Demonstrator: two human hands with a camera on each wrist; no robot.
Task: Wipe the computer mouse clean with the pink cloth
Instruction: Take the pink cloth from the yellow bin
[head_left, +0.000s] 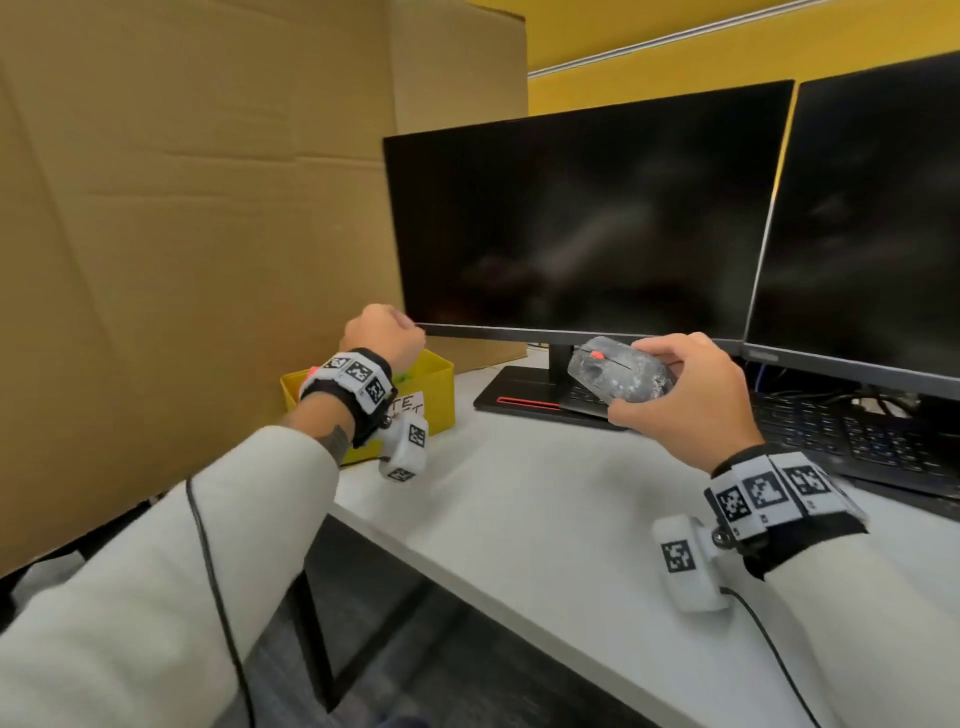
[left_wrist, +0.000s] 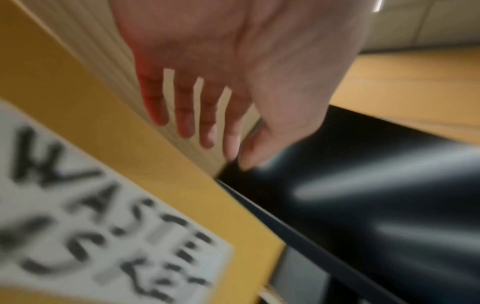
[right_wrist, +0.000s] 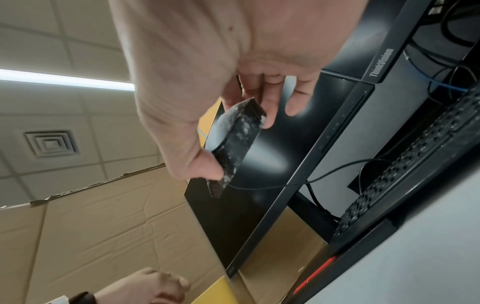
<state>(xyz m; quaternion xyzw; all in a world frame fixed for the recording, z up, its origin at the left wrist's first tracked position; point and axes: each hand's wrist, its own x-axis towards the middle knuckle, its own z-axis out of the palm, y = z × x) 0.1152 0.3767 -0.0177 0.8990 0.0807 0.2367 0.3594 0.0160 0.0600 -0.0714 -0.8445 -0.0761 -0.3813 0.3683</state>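
- The mouse (head_left: 621, 370) is held off the tabletop (head_left: 545, 499) in the right hand (head_left: 685, 395), pinched between thumb and fingers, in front of the monitor (head_left: 587, 218) base.
- Whitish smears are seen all over the mouse's shell, so the wiping is judged not done, perhaps not begun.
- No pink cloth can be made out in any view; only a pink speck shows at the bin's (head_left: 436, 384) rim at 9 o'clock, too small to name.
- The left hand (head_left: 382, 332) is raised over the yellow bin, at 9 o'clock from the mouse; its fingers hang loose and nothing is held in it.
- Left to do, by this reckoning: the cloth is to be found and taken, then rubbed over the mouse.
- Room is hemmed by cardboard (head_left: 182, 234) at 9 o'clock, the monitor at 12 and a keyboard (head_left: 852, 431) at 3; bare tabletop lies open at 6 o'clock.
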